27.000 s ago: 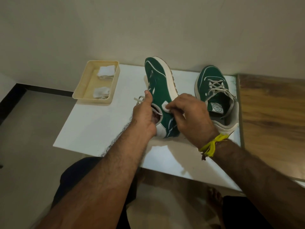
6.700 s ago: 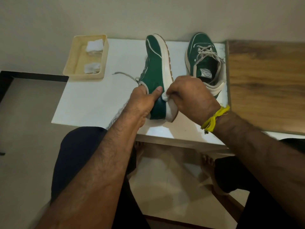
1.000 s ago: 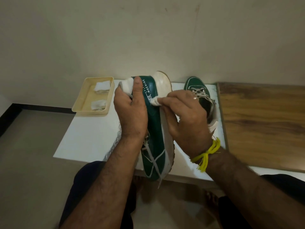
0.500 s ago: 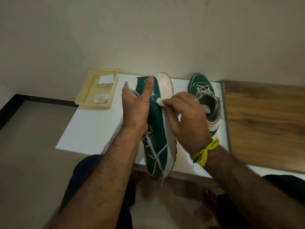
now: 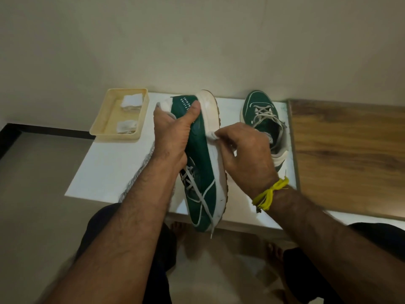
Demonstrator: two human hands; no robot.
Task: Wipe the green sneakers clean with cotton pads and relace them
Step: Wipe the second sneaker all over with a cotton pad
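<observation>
My left hand grips a green sneaker near its heel and holds it on its side, heel away from me, toe over the table's near edge. A loose lace hangs from the toe end. My right hand pinches a white cotton pad against the sneaker's white midsole, about a third of the way down from the heel. The second green sneaker stands upright and laced on the white table, behind my right hand.
A cream tray with two used cotton pads sits at the table's far left corner. A wooden surface adjoins the table on the right. The wall runs close behind. My knees and bare feet are under the near edge.
My right hand has slid the cotton pad along the midsole from the heel toward me. Earlier the sneaker was turned so its heel points away from me.
</observation>
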